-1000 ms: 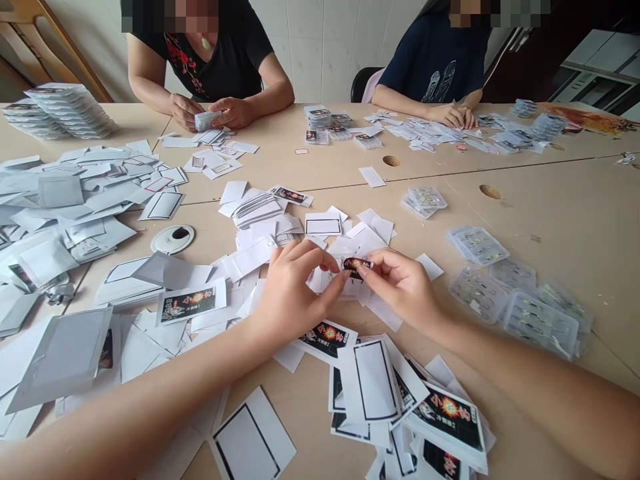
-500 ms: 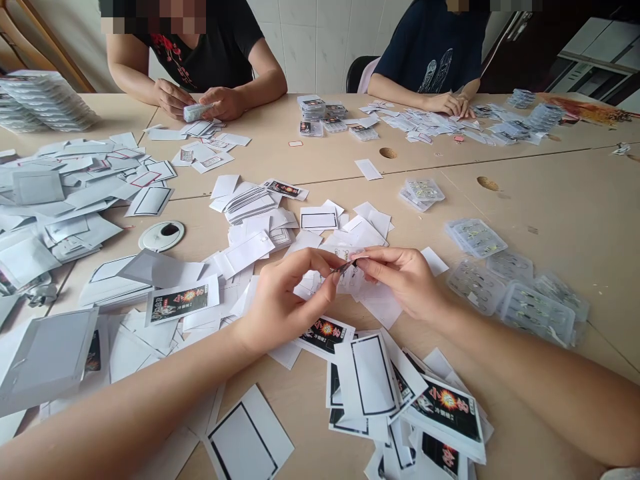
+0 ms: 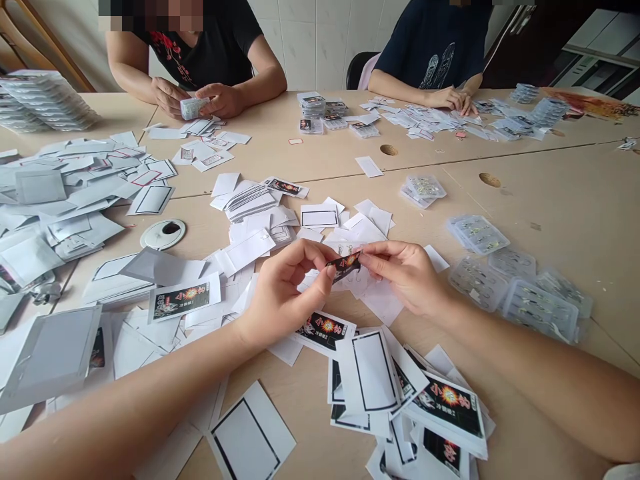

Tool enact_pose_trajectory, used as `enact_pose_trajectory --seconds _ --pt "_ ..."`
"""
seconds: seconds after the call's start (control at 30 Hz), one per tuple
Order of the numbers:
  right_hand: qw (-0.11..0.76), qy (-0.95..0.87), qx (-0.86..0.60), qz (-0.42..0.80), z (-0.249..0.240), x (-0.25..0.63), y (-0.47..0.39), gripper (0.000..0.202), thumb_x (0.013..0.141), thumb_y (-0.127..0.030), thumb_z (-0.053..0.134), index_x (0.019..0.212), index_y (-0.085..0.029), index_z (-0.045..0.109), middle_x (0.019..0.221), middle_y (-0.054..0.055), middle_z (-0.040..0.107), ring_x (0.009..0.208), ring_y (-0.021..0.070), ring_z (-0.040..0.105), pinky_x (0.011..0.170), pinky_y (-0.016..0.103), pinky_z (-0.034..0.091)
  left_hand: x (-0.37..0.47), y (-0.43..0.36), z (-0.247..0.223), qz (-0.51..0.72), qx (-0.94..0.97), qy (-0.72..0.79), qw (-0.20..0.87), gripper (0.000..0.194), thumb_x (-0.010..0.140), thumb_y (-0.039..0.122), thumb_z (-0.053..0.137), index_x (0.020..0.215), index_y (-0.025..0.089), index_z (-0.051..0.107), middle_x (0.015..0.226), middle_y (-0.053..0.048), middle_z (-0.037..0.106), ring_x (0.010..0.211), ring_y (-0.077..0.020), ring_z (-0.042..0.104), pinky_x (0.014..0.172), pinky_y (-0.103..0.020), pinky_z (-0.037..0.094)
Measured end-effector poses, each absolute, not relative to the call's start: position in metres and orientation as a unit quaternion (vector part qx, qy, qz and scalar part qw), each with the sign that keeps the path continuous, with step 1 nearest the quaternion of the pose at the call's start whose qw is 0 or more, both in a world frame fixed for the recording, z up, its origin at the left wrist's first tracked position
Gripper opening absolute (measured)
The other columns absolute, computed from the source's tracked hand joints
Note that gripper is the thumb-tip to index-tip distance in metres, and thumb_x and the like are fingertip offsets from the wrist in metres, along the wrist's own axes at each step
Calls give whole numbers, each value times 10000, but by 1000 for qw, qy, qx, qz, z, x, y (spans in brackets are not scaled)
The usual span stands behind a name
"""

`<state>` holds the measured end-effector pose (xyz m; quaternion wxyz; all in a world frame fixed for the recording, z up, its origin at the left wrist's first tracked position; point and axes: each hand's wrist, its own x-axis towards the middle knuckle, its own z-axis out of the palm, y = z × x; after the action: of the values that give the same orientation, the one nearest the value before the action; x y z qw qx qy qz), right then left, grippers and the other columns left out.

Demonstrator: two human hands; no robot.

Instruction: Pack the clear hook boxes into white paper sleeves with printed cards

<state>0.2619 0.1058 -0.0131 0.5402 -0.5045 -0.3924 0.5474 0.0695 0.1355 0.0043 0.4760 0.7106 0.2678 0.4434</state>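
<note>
A small black printed card point(image 3: 346, 265) with a red and orange design is pinched at its left end by my left hand point(image 3: 293, 290) and at its right end by my right hand point(image 3: 405, 275). Beneath it, partly hidden by the fingers, lies a clear case with small metal hooks point(image 3: 345, 248) on white papers. Just below my left hand is a printed card point(image 3: 325, 331) lying face up. A loose pile of black-printed cards point(image 3: 450, 403) and white-backed cards point(image 3: 374, 372) lies nearer to me, between my forearms.
White cards point(image 3: 65, 173) cover the left side. Clear cases point(image 3: 540, 310) of hooks lie at the right. Across the table point(image 3: 560, 193), one person holds a small case point(image 3: 194, 108); another person's hands point(image 3: 453, 100) are over papers. Stacked cases point(image 3: 47, 100) stand far left.
The small card between my hands has tilted so that its printed face now shows, where before only its thin edge was visible. Both hands have stayed nearly in place.
</note>
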Motion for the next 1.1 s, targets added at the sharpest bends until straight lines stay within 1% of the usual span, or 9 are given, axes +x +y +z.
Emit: enact_pose_trajectory --seconds 0.13,0.27,0.37,0.57,0.7,0.8,0.93,1.1 --pt "546 -408 -497 537 -14 262 105 214 628 -318 801 775 -183 723 790 22 696 654 87 560 601 228 457 69 135 5 436 708 283 478 121 838 192 594 753 182 508 863 -58 626 823 -135 610 737 -285 525" --pt "541 -433 -505 515 -15 261 105 211 654 -340 780 768 -178 709 760 15 672 630 90 532 587 241 444 70 134 6 429 705 291 483 121 849 213 583 766 182 500 877 -68 626 844 -141 611 770 -295 533" --pt "543 -444 -506 502 -15 260 104 206 680 -357 760 753 -175 699 721 9 652 602 87 508 576 247 428 71 135 6 424 705 291 488 117 851 203 579 772 179 496 886 -65 624 842 -133 608 765 -281 529" --pt "548 -461 -493 494 -17 261 105 177 728 -334 730 707 -173 659 650 -14 586 595 86 485 568 238 393 72 136 4 417 709 321 469 103 855 219 579 796 173 508 887 -52 615 793 -116 590 706 -257 505" --pt "552 -459 -506 478 -18 261 105 190 747 -337 711 700 -172 630 636 -22 557 596 88 475 581 242 390 72 135 6 394 726 379 417 120 857 270 577 809 168 535 771 -23 588 702 -106 545 631 -248 472" --pt "549 -457 -511 478 -18 261 104 198 753 -342 703 701 -173 615 644 -18 562 605 93 489 594 243 401 72 134 6 370 730 418 393 150 859 306 564 813 166 539 723 -14 580 653 -104 519 577 -242 451" --pt "547 -457 -512 479 -19 261 103 215 749 -355 708 701 -177 597 657 -17 559 594 89 485 572 234 396 73 134 3 358 731 446 373 160 859 321 555 819 167 537 699 -10 586 597 -93 508 518 -224 424" --pt "539 -464 -530 462 -19 261 104 244 733 -396 714 724 -178 606 690 -4 580 600 95 487 564 236 408 74 136 2 372 708 456 389 172 832 331 601 820 162 570 688 -23 617 575 -96 539 477 -214 417"
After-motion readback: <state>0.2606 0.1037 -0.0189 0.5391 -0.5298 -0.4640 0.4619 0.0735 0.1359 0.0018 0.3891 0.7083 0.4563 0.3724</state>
